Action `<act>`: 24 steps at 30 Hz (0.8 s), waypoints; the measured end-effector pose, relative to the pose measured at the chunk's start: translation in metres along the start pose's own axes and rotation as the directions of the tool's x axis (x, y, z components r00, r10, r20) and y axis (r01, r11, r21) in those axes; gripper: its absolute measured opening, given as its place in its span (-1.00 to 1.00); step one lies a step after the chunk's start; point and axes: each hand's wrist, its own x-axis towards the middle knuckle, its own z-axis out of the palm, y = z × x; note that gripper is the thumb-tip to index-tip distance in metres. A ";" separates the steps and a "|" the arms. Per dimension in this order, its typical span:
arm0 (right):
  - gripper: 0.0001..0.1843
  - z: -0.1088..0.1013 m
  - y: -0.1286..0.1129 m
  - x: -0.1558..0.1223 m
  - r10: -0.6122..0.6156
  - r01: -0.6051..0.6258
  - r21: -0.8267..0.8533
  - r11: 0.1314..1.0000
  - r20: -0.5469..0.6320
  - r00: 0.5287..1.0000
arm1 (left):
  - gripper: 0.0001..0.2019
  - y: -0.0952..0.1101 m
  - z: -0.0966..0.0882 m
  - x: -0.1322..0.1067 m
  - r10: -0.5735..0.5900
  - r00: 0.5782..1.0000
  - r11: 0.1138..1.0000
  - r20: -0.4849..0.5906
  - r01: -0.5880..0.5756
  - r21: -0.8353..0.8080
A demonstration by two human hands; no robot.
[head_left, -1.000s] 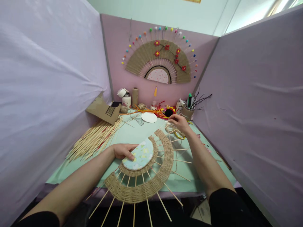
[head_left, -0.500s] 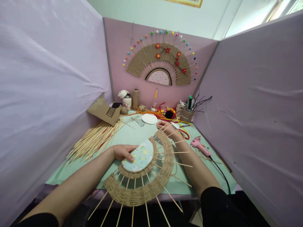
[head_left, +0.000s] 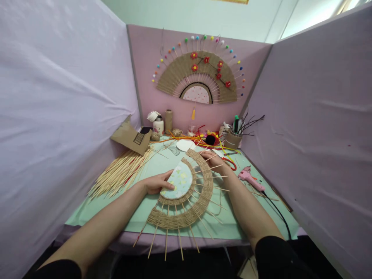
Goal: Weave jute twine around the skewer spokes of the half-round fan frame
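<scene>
A half-round woven fan (head_left: 181,219) of brown twine on thin wooden sticks is held tilted above the table. Its half-disc centre (head_left: 181,179) is pale blue with yellow-green patches. My left hand (head_left: 158,183) grips this centre at its straight edge, thumb on the front and the other fingers hidden behind. Beyond the fan's upper right edge, my right hand (head_left: 213,159) is closed, its fingertips partly covered by the weave and sticks; what they pinch cannot be made out. A loose strand of twine (head_left: 218,209) hangs under my right forearm.
Many thin sticks (head_left: 119,174) lie at left by a cardboard piece (head_left: 132,137). At right are a pink glue gun (head_left: 250,178) with a black cord and a pot of twigs (head_left: 233,138). Colourful pipe cleaners (head_left: 200,140) lie at the back. A finished fan (head_left: 174,79) hangs on the wall.
The fan has moved up and away from me over the table, with my left hand on it. My right hand has come back to the fan's upper edge, now partly behind it.
</scene>
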 end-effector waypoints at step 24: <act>-0.77 -0.005 0.006 -0.004 0.125 -0.133 0.111 0.985 0.081 0.989 | -0.79 0.063 0.021 0.122 0.253 0.684 0.961 -0.684 -0.095 0.261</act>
